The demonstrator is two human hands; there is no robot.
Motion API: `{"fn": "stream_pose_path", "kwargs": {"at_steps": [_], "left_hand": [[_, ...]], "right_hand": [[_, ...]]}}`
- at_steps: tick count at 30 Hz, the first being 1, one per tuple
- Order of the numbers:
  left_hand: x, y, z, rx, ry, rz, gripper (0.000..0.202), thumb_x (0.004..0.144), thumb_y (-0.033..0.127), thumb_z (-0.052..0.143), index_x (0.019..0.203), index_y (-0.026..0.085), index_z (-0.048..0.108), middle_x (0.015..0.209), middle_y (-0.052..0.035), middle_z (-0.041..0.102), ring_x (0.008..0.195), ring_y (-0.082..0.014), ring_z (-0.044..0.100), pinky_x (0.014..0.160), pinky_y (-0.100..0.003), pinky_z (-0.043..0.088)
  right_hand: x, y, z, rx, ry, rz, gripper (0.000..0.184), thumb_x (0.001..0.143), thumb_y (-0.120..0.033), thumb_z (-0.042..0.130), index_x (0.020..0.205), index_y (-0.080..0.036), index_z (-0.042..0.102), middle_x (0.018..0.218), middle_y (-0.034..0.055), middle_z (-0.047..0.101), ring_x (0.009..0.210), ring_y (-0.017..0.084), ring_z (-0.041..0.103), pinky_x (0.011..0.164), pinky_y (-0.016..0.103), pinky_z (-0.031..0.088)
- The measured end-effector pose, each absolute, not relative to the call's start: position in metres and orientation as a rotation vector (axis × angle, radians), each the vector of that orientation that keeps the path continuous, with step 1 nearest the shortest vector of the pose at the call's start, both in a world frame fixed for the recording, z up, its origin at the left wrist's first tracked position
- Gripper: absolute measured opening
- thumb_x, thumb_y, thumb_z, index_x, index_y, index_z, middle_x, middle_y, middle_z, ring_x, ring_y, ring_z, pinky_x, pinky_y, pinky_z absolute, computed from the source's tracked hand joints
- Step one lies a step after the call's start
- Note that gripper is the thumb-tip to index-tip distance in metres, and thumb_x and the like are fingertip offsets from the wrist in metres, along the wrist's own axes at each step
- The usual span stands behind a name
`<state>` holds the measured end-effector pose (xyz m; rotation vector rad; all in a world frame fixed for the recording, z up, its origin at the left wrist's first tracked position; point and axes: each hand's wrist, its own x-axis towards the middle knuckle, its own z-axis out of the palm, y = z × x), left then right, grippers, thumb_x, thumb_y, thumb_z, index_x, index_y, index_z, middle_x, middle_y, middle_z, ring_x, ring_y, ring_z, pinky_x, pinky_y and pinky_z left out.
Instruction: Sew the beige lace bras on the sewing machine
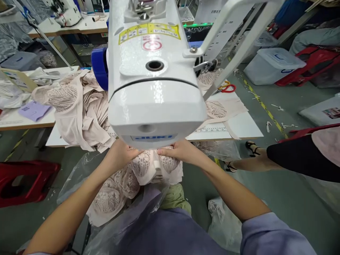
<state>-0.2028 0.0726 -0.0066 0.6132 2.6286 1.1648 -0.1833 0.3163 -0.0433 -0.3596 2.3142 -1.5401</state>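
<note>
Just below the head of a white sewing machine [156, 106], a beige lace bra [143, 164] spans my two hands. My left hand [119, 154] grips its left cup, thumb on top. On the right cup, my right hand [180, 152] holds on in the same way, thumb pointing inward. The fingers of both hands are partly hidden under the fabric and the machine. The needle area is out of sight behind the machine head. More lace bras [108, 198] lie in clear plastic by my lap, under the held one.
A pile of beige bras [71, 102] covers the table's left side. Red-handled scissors [227, 88] and another beige piece [220, 109] lie at right. A red stool [26, 182] stands at left. Another person's legs [252, 163] and a lidded bin [273, 65] are at right.
</note>
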Motion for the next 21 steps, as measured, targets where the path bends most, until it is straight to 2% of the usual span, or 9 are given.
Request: {"fn": "stream_pose_path", "kwargs": {"at_steps": [2, 4, 7, 12, 16, 21], "left_hand": [[-0.207, 0.073, -0.005, 0.661, 2.623, 1.209, 0.015, 0.080, 0.033, 0.063, 0.076, 0.020, 0.059, 0.073, -0.0032, 0.065, 0.081, -0.0215, 0.063, 0.073, -0.028, 0.050], [-0.208, 0.073, -0.003, 0.675, 2.610, 1.236, 0.018, 0.080, 0.036, 0.065, 0.082, 0.020, 0.058, 0.082, -0.0053, 0.069, 0.086, -0.0226, 0.064, 0.075, -0.030, 0.052], [-0.209, 0.074, 0.001, 0.643, 2.606, 1.241, 0.024, 0.079, 0.041, 0.068, 0.080, 0.020, 0.056, 0.081, -0.0062, 0.069, 0.084, -0.0234, 0.065, 0.073, -0.031, 0.054], [-0.208, 0.075, 0.004, 0.604, 2.693, 1.210, 0.029, 0.078, 0.044, 0.069, 0.085, 0.018, 0.060, 0.087, -0.0079, 0.071, 0.094, -0.0254, 0.065, 0.084, -0.035, 0.056], [-0.210, 0.075, 0.002, 0.643, 2.722, 1.175, 0.032, 0.078, 0.049, 0.069, 0.080, 0.019, 0.059, 0.082, -0.0073, 0.069, 0.089, -0.0255, 0.065, 0.084, -0.036, 0.056], [-0.210, 0.071, 0.001, 0.728, 2.778, 1.104, 0.028, 0.082, 0.048, 0.063, 0.077, 0.021, 0.054, 0.078, -0.0062, 0.066, 0.083, -0.0249, 0.063, 0.079, -0.036, 0.055]], "right_hand": [[-0.186, 0.316, -0.046, -0.357, 2.330, -1.536, 0.033, 0.080, -0.053, 0.072, 0.072, -0.022, 0.066, 0.073, 0.0044, 0.063, 0.082, 0.026, 0.061, 0.071, 0.034, 0.049], [-0.189, 0.316, -0.047, -0.351, 2.333, -1.538, 0.034, 0.080, -0.053, 0.073, 0.073, -0.021, 0.065, 0.075, 0.0047, 0.064, 0.087, 0.027, 0.062, 0.077, 0.038, 0.050], [-0.191, 0.316, -0.048, -0.349, 2.323, -1.575, 0.034, 0.079, -0.051, 0.074, 0.072, -0.020, 0.064, 0.075, 0.0045, 0.064, 0.087, 0.026, 0.062, 0.078, 0.038, 0.051], [-0.193, 0.316, -0.046, -0.362, 2.328, -1.582, 0.033, 0.079, -0.049, 0.075, 0.073, -0.019, 0.064, 0.080, 0.0045, 0.065, 0.081, 0.023, 0.060, 0.073, 0.035, 0.050], [-0.193, 0.317, -0.047, -0.360, 2.332, -1.604, 0.034, 0.078, -0.050, 0.076, 0.075, -0.019, 0.064, 0.079, 0.0040, 0.064, 0.080, 0.022, 0.059, 0.072, 0.033, 0.048], [-0.193, 0.322, -0.066, -0.332, 2.359, -1.659, 0.039, 0.075, -0.055, 0.078, 0.088, -0.020, 0.066, 0.085, 0.0040, 0.065, 0.080, 0.023, 0.060, 0.072, 0.035, 0.049]]}}
